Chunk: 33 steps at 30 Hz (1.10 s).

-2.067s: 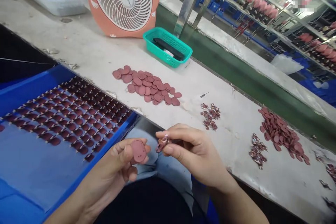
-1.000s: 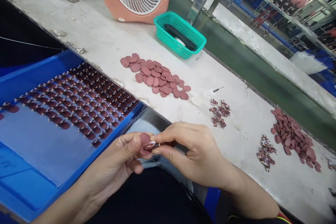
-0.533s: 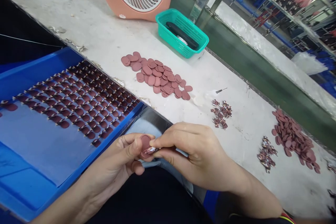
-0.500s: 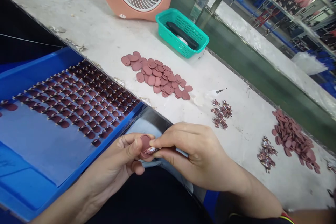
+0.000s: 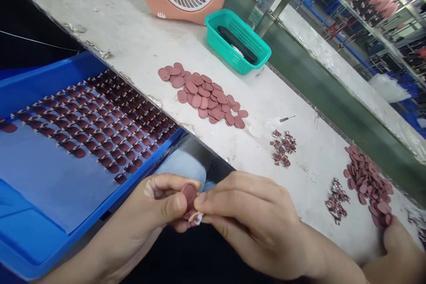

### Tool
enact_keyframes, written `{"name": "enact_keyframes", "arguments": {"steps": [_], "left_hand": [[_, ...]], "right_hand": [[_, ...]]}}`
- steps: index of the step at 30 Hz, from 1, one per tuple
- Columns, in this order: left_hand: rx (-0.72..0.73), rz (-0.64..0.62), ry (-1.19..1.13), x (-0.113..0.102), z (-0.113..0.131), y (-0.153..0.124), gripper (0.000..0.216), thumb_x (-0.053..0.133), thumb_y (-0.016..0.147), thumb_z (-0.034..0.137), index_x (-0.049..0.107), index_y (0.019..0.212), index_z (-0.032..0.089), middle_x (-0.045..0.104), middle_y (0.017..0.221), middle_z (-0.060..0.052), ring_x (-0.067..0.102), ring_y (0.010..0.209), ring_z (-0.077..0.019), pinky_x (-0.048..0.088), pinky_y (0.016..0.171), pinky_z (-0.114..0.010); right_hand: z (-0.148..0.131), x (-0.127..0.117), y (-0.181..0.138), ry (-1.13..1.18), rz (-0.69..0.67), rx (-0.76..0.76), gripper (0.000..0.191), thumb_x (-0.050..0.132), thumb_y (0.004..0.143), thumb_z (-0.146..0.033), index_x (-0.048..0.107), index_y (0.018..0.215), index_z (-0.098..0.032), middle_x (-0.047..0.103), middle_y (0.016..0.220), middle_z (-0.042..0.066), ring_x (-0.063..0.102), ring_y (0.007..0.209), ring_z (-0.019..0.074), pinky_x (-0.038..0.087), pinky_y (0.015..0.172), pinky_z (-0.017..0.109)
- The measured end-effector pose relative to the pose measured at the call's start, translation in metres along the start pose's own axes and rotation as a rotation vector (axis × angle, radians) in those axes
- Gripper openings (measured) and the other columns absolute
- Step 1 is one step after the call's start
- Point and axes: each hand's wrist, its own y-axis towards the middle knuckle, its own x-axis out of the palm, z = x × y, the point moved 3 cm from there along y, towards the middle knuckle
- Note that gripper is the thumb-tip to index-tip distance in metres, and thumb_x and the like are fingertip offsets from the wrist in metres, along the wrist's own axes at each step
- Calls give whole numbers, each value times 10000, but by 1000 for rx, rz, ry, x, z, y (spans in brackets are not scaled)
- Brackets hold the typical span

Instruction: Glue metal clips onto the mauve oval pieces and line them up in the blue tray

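My left hand [image 5: 156, 208] grips a reddish-brown oval disc [image 5: 189, 192] between thumb and fingers, low in the middle of the view. At the disc's lower edge is a small brown-and-white piece [image 5: 196, 219] with a light strip; how it joins the disc is hidden. My right hand [image 5: 256, 213] pinches this piece against the disc, thumb and forefinger closed. Beyond my hands, loose oval discs [image 5: 206, 97] lie in a spread pile on the table. A small heap of brown-and-white pieces [image 5: 282, 147] lies to their right.
At left, a blue tray [image 5: 173, 142] holds rows of discs with pieces attached. Behind stand an orange fan [image 5: 156, 2] and a green basket [image 5: 239, 62]. A thin needle-tipped tool [image 5: 286, 119] lies on the table [image 5: 133, 49]. Another person's hand [image 5: 399, 244] touches the right disc pile [image 5: 366, 182].
My hands have moved slightly lower in view, and the disc has turned so the small piece points downward. Another person's hand has come in at the right disc pile.
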Motion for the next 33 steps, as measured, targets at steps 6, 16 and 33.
{"name": "enact_keyframes", "arguments": {"steps": [6,16,33], "left_hand": [[4,-19,-20,0,-2,-1,322,905,620,501,807,687,201,653,563,-13,487,526,-94,443,530,-183],[-87,45,-44,-10,-10,9,396,925,559,527,794,696,179,679,696,-22,554,618,-94,452,494,-119],[-86,79,-61,-15,-14,7,408,932,556,511,798,715,159,617,640,5,514,564,-71,494,464,-111]], "right_hand": [[-2,4,-2,10,31,11,214,637,923,-77,658,1115,-169,773,948,64,729,830,135,627,796,215],[10,4,7,18,30,79,129,686,919,-146,680,1038,-195,766,873,40,726,759,138,609,698,220],[10,8,10,24,-27,88,106,676,907,-91,688,987,-159,769,879,48,723,780,132,582,737,213]]}}
